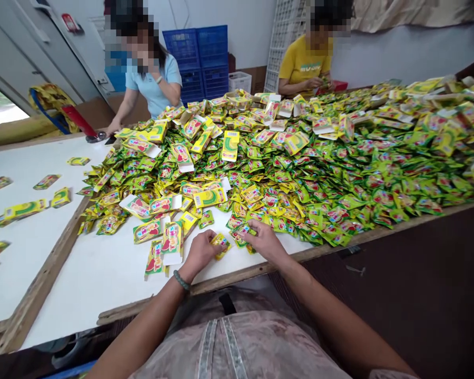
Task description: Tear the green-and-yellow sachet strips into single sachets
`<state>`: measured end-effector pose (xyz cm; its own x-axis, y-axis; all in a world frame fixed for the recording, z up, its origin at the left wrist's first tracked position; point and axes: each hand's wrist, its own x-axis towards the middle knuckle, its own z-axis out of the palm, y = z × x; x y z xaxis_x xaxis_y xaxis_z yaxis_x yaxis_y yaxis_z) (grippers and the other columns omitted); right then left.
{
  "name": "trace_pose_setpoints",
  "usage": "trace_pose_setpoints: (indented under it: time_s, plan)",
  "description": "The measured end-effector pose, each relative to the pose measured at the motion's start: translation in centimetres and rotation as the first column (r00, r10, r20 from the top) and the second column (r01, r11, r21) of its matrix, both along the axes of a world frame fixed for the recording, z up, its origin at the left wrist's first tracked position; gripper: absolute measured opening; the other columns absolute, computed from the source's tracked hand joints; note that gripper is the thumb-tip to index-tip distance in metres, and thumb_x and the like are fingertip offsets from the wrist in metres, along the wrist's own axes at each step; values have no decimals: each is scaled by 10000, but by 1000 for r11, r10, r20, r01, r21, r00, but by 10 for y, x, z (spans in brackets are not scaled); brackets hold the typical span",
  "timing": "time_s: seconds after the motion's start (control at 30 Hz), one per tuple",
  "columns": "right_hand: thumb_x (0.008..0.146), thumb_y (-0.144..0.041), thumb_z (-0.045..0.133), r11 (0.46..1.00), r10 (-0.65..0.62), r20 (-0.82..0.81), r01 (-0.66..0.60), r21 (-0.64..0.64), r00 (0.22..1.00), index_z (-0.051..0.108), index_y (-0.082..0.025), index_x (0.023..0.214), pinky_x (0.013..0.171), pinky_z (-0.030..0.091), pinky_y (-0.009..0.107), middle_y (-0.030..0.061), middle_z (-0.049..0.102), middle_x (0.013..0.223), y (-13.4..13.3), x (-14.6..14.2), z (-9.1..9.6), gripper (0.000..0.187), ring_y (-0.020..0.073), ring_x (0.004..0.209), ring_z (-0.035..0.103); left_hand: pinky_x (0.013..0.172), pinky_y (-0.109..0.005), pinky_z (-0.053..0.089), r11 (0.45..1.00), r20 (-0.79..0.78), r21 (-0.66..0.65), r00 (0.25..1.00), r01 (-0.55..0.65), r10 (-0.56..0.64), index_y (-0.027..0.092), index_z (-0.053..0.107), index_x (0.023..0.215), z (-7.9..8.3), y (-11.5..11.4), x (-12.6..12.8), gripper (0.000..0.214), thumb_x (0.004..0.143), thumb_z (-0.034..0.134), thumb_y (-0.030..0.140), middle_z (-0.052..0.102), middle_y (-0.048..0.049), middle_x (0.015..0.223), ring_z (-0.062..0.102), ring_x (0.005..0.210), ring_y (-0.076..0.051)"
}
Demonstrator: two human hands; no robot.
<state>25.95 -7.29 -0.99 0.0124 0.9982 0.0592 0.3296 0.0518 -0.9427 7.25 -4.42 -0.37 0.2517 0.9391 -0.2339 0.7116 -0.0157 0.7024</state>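
The left hand (198, 254) is holding a small yellow packet (221, 245) in a narrow pinch, and the right hand (265, 242) is touching a green packet (242, 233), maybe gripping it, at the edge of the big pile (300, 179) on the white table (102, 295)

White tabletop (102, 300) leaves room on the near side of the left hand (198, 253), but heaped foil sachets (300, 173) block the way forward.

Left hand (198, 252) holding sachet (220, 245), right hand (265, 242) touching sachet heap (284, 179).
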Motion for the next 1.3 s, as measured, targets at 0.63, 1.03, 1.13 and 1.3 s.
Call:
trace_pose_setpoints:
  time_s: [0.63,1.03,1.13,1.3]
  plan:
    - [698,-409,655,993,98,-32,-100,-59,995,581,-185,809,605,398,258,-20,573,675,11,-52,-6,261,153,649,511,779,-353,456,961,72,212,983,-180,168,162,558,1064,34,7,-72,389,741,600,374,632,-103,964,599,890,-235]
    - [718,-456,630,981,-194,31,194,5,980,596,-176,843,597,421,278,14,612,702,15,-43,-16,309,171,648,530,586,-302,377,964,-349,148,900,-222,261,159,610,1007,31,29,-92,537,771,445,612,659,-91,727,616,715,-267]
    - [727,-440,623,959,-281,54,279,41,958,608,-168,842,623,430,289,30,630,720,14,-28,-10,295,174,656,539,582,-330,371,975,-541,166,813,-147,215,170,617,739,36,16,-94,519,787,390,635,640,-115,684,606,704,-296]
    - [723,-420,642,967,-254,43,253,44,966,628,-166,853,668,438,292,40,657,781,12,-25,-12,285,185,714,571,756,-362,406,929,-654,243,754,279,-56,164,625,906,46,10,-80,409,719,605,527,637,-136,930,567,917,-305]
